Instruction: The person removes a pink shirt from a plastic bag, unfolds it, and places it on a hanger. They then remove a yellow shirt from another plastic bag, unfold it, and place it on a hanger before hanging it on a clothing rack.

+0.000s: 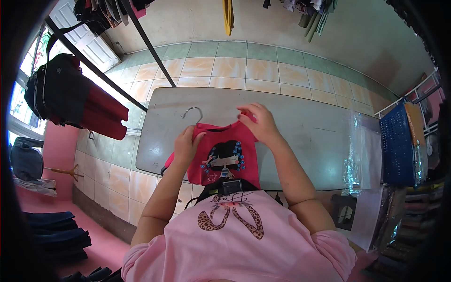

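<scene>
A small red T-shirt [199,169] with a printed cartoon girl hangs over the near edge of the grey table, close in front of my body. The metal hook of a hanger [193,113] sticks up beside its neckline; the rest of the hanger is hidden by the cloth. My left hand [187,144] is closed on the shoulder at the left of the shirt, just below the hook. At the opposite shoulder, my right hand [260,123] has its fingers curled, with red cloth showing between thumb and fingers.
The grey table [300,136] extends beyond the shirt. Clear plastic bags [361,141] lie at its right end beside a blue basket [393,141]. Dark and red garments [80,94] hang from a black rack [96,63] at left. Folded dark clothes [54,235] are stacked at lower left.
</scene>
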`<state>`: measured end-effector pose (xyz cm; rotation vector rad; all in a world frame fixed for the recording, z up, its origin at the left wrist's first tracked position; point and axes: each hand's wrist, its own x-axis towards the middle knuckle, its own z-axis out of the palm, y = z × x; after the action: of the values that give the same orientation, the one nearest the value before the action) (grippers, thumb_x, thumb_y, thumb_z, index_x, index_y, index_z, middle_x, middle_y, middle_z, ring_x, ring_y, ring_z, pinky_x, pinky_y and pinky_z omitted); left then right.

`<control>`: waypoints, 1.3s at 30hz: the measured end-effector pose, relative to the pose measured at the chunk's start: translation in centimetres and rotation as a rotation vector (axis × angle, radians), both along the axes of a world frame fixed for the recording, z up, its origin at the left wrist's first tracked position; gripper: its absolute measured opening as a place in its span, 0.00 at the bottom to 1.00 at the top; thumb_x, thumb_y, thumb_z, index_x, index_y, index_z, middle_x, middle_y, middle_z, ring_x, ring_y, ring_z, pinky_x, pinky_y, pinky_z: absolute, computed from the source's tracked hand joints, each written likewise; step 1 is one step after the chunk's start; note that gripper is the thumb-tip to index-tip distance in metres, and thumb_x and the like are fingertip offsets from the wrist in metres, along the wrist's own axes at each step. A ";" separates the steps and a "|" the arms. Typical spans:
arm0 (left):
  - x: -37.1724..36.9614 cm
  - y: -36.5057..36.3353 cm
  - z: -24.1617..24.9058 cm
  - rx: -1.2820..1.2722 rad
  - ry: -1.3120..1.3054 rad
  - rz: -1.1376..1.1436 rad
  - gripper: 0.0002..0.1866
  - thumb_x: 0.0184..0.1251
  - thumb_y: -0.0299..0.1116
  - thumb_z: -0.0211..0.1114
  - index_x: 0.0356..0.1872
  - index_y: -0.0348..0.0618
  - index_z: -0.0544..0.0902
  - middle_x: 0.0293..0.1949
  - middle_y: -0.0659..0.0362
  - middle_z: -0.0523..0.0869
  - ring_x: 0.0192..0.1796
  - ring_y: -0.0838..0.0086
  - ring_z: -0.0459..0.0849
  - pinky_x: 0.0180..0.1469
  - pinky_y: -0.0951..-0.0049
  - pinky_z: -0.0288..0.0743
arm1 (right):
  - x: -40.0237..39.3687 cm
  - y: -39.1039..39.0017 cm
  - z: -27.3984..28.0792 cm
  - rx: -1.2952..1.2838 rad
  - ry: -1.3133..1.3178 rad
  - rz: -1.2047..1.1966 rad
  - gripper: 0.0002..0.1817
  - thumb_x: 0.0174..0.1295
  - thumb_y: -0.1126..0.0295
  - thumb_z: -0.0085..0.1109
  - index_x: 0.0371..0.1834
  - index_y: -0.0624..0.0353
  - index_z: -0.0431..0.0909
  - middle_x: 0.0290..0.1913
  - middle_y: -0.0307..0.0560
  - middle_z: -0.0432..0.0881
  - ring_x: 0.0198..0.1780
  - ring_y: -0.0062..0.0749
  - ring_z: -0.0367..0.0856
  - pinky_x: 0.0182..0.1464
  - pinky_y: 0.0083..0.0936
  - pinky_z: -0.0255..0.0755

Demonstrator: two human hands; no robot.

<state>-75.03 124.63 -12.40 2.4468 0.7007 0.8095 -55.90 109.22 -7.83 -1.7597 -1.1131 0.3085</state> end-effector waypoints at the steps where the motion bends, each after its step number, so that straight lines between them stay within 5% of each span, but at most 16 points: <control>1: 0.5 -0.3 0.2 0.038 0.003 -0.049 0.16 0.55 0.41 0.66 0.32 0.37 0.74 0.28 0.48 0.79 0.30 0.51 0.78 0.29 0.61 0.71 | -0.8 1.1 0.8 0.000 -0.004 0.001 0.14 0.52 0.65 0.62 0.41 0.57 0.80 0.42 0.49 0.79 0.42 0.41 0.74 0.50 0.31 0.66; 4: 1.6 -0.7 0.3 0.057 0.035 -0.149 0.17 0.55 0.42 0.65 0.33 0.38 0.75 0.30 0.49 0.80 0.31 0.51 0.79 0.31 0.59 0.71 | -2.8 4.0 1.9 0.263 -0.136 0.134 0.12 0.55 0.68 0.60 0.40 0.60 0.79 0.37 0.48 0.80 0.39 0.33 0.78 0.43 0.26 0.71; 7: 1.1 0.1 0.1 0.067 0.066 -0.146 0.16 0.55 0.43 0.65 0.34 0.40 0.76 0.31 0.50 0.81 0.32 0.52 0.80 0.31 0.59 0.73 | -2.7 5.1 2.2 0.079 0.215 0.307 0.08 0.61 0.71 0.55 0.35 0.66 0.78 0.26 0.41 0.79 0.29 0.22 0.78 0.33 0.18 0.71; 12: -3.0 3.8 0.5 0.257 -0.026 -0.179 0.17 0.53 0.47 0.65 0.31 0.43 0.77 0.28 0.53 0.81 0.31 0.55 0.81 0.31 0.61 0.73 | -0.1 4.0 4.6 0.139 0.341 0.169 0.07 0.61 0.72 0.54 0.34 0.64 0.80 0.25 0.39 0.80 0.26 0.17 0.77 0.30 0.16 0.71; 14: -5.3 6.4 -1.2 0.172 0.287 -0.126 0.16 0.54 0.46 0.64 0.32 0.44 0.78 0.26 0.53 0.81 0.31 0.56 0.81 0.32 0.62 0.72 | 0.4 3.7 5.7 0.153 0.345 0.106 0.07 0.61 0.72 0.54 0.35 0.63 0.80 0.25 0.39 0.79 0.27 0.16 0.77 0.30 0.15 0.72; 17: -7.2 9.1 -1.5 0.260 0.275 -0.090 0.18 0.54 0.50 0.63 0.31 0.44 0.78 0.25 0.54 0.81 0.30 0.56 0.80 0.31 0.64 0.73 | 0.4 3.3 7.1 0.167 0.326 0.084 0.07 0.63 0.71 0.53 0.35 0.62 0.80 0.23 0.37 0.78 0.26 0.16 0.75 0.31 0.14 0.72; 22: -7.1 10.9 2.7 0.377 0.004 -0.013 0.21 0.47 0.54 0.65 0.33 0.47 0.78 0.27 0.60 0.80 0.30 0.62 0.79 0.31 0.65 0.72 | -1.1 3.5 8.9 0.238 0.341 0.011 0.07 0.63 0.72 0.53 0.36 0.63 0.80 0.22 0.36 0.76 0.25 0.15 0.74 0.29 0.13 0.73; 24: -5.2 8.5 6.8 0.730 -0.144 -0.114 0.23 0.48 0.54 0.65 0.37 0.48 0.78 0.29 0.60 0.81 0.34 0.64 0.80 0.33 0.64 0.73 | -2.5 4.2 9.3 0.243 0.329 0.019 0.08 0.63 0.72 0.53 0.36 0.64 0.80 0.22 0.36 0.76 0.25 0.15 0.74 0.30 0.14 0.74; 25: -4.8 7.4 6.5 0.728 -0.146 -0.119 0.23 0.48 0.54 0.65 0.37 0.48 0.78 0.29 0.60 0.81 0.34 0.64 0.80 0.33 0.64 0.73 | -3.3 4.7 9.3 0.244 0.320 0.032 0.08 0.63 0.72 0.52 0.36 0.64 0.80 0.22 0.36 0.75 0.25 0.16 0.75 0.31 0.14 0.75; 27: -4.3 5.5 5.5 0.256 0.047 -0.256 0.23 0.50 0.53 0.65 0.39 0.48 0.77 0.28 0.61 0.81 0.32 0.65 0.81 0.32 0.65 0.73 | -4.7 5.6 9.2 0.248 0.287 0.015 0.08 0.63 0.73 0.52 0.36 0.64 0.80 0.23 0.36 0.76 0.25 0.16 0.75 0.31 0.14 0.75; 32: -3.9 4.1 4.7 0.305 0.086 -0.360 0.16 0.50 0.44 0.69 0.31 0.43 0.77 0.22 0.57 0.79 0.26 0.60 0.79 0.27 0.64 0.71 | -7.1 5.9 10.2 0.227 0.233 0.013 0.07 0.62 0.73 0.54 0.35 0.64 0.81 0.24 0.37 0.77 0.25 0.15 0.75 0.30 0.14 0.74; 37: -6.8 4.8 5.1 0.360 -0.098 -0.567 0.14 0.43 0.37 0.72 0.24 0.43 0.74 0.20 0.58 0.76 0.24 0.63 0.77 0.24 0.66 0.69 | -4.4 3.4 8.6 -0.094 0.325 0.457 0.17 0.61 0.74 0.48 0.54 0.58 0.72 0.44 0.41 0.79 0.51 0.25 0.72 0.58 0.31 0.61; 39: -7.7 4.4 5.4 0.392 -0.108 -0.616 0.14 0.43 0.37 0.71 0.24 0.45 0.74 0.20 0.60 0.76 0.24 0.65 0.77 0.24 0.68 0.70 | -4.7 3.3 4.9 -0.191 0.248 0.640 0.18 0.61 0.73 0.50 0.56 0.57 0.70 0.46 0.42 0.79 0.51 0.26 0.72 0.56 0.29 0.63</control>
<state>-82.76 129.02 -7.04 2.6929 -0.2842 0.8641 -60.58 112.54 -2.90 -1.4269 -1.4742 1.0203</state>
